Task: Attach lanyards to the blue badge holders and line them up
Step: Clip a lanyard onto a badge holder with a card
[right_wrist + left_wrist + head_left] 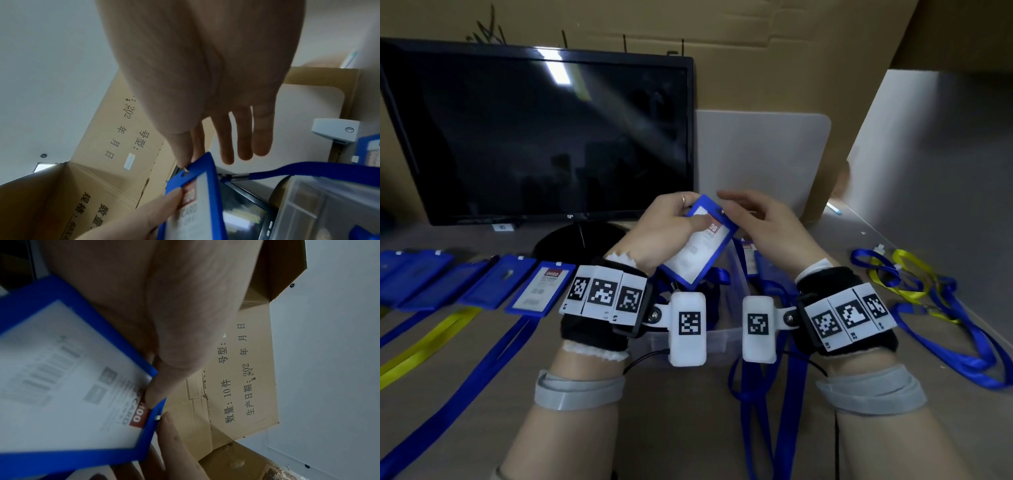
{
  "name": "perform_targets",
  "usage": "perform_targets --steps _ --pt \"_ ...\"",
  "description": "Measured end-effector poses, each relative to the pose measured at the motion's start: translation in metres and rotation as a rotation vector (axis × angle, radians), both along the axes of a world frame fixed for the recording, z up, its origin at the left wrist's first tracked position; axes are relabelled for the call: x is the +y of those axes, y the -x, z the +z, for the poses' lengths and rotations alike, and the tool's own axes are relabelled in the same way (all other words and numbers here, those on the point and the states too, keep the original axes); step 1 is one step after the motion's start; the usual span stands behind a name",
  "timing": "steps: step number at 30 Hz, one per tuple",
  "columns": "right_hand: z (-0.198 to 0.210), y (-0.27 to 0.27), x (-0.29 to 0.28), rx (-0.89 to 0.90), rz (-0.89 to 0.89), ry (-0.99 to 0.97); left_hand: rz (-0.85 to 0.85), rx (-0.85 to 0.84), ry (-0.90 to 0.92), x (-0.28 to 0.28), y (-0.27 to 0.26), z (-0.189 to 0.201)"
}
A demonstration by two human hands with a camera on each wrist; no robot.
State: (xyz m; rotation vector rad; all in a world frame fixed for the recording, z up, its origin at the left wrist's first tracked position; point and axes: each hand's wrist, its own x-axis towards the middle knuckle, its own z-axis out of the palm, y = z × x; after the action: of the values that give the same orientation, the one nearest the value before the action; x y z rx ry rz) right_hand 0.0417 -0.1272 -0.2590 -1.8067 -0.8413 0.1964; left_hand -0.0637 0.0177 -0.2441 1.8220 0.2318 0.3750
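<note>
My left hand [690, 210] holds a blue badge holder [697, 246] tilted above the table, its white card facing me and the thumb [156, 391] pressed on the card's top end. My right hand [726, 205] pinches a small metal lanyard clip [186, 168] between thumb and forefinger right at the slot in the holder's [201, 203] top edge. Its other fingers are stretched out. From the clip a blue lanyard strap [308, 170] runs off to the right. I cannot tell whether the clip is through the slot.
Several blue badge holders [524, 287] lie in a row at the left, blue and yellow lanyards trailing toward me. A clear plastic box [722, 337] sits under my wrists. Loose lanyards [911, 284] are piled at the right. A dark monitor [534, 137] stands behind.
</note>
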Motion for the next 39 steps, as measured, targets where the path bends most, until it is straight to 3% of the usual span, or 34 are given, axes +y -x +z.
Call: perform_targets --steps 4,9,15,25,33,39 --pt "-0.003 0.002 0.002 -0.005 0.040 0.079 -0.026 0.008 -0.070 0.003 0.005 0.001" --pt "-0.001 0.004 -0.003 0.013 0.107 0.129 0.106 0.045 -0.175 0.023 0.009 -0.003" --pt "-0.002 0.007 -0.003 0.001 0.124 0.199 0.167 0.046 -0.162 0.029 0.013 -0.003" --pt "0.004 0.004 -0.005 -0.100 -0.010 0.121 0.138 0.045 -0.216 0.025 0.010 -0.006" --pt "0.006 0.001 -0.010 0.004 0.114 0.066 0.057 -0.008 -0.162 0.023 0.015 -0.002" --pt "0.000 -0.001 -0.005 0.076 0.045 -0.014 0.081 -0.023 -0.255 0.023 0.016 0.001"
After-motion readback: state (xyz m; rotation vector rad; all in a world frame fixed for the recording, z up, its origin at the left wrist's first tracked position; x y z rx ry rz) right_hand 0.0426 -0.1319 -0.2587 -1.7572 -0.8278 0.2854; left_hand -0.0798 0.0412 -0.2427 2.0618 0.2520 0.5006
